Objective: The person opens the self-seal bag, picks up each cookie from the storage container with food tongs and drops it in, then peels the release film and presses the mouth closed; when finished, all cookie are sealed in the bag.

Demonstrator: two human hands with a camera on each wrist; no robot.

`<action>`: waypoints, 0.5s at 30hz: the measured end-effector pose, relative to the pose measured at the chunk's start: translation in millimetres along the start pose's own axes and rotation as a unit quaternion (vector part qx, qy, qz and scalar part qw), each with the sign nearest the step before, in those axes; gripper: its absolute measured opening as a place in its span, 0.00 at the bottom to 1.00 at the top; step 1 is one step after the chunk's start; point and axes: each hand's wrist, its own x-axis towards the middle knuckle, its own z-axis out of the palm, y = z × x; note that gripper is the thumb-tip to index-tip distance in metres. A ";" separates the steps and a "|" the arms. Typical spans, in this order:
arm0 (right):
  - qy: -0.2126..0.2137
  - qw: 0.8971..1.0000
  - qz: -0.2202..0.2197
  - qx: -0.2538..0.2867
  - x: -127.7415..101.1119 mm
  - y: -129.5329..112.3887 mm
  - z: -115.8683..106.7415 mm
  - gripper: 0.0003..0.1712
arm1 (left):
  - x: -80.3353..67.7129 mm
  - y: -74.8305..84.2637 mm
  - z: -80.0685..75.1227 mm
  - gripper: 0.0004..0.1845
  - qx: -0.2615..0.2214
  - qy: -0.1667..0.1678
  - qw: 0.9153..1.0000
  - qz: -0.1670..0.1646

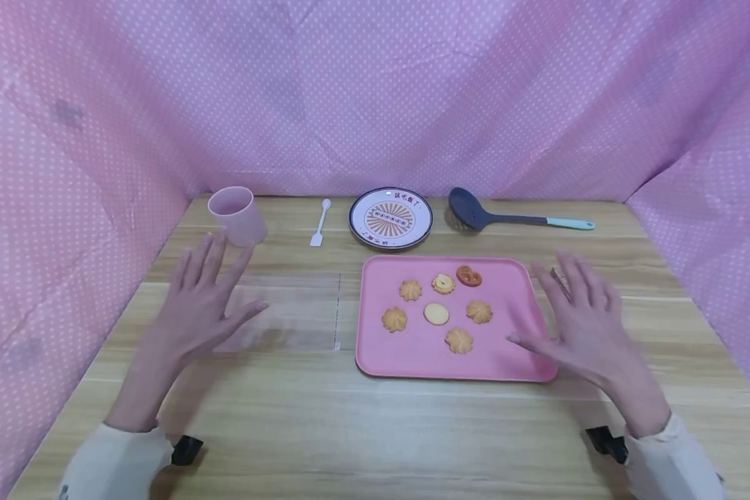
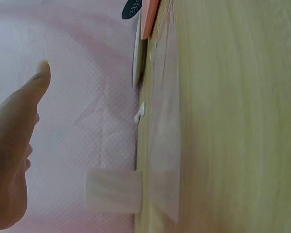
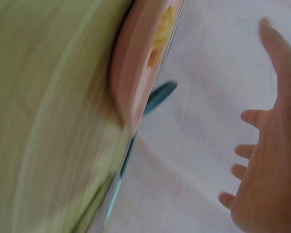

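A pink tray (image 1: pixel 512 361) lies on the wooden table and carries several biscuits (image 1: pixel 436 313), one of them a darker pretzel shape (image 1: pixel 469 276). My right hand (image 1: pixel 578 312) hovers open over the tray's right edge, fingers spread, holding nothing. My left hand (image 1: pixel 203 302) hovers open over a clear plastic bag (image 1: pixel 287 312) that lies flat to the left of the tray. In the left wrist view the left hand (image 2: pixel 14 145) stays off the table, with the bag (image 2: pixel 162 145) below it. The right wrist view is blurred; the open right hand (image 3: pixel 266 160) and tray (image 3: pixel 136 73) show.
Along the back stand a pink cup (image 1: pixel 236 215), a small white spoon (image 1: pixel 321 222), a patterned round plate (image 1: pixel 390 218) and a dark slotted ladle (image 1: pixel 506 217) with a teal handle. Pink dotted cloth walls enclose the table on three sides.
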 end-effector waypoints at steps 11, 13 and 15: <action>-0.048 0.980 -0.166 0.097 47.7 -63.1 45.4 0.34 | 25.4 32.9 43.9 0.41 -0.167 -0.072 0.983 -0.019; -0.068 0.976 -0.178 0.107 54.9 -76.3 51.1 0.34 | 28.3 36.6 50.3 0.39 -0.178 -0.084 0.980 -0.016; -0.087 0.972 -0.187 0.113 61.7 -88.5 56.4 0.34 | 30.2 38.7 56.7 0.38 -0.181 -0.093 0.979 -0.009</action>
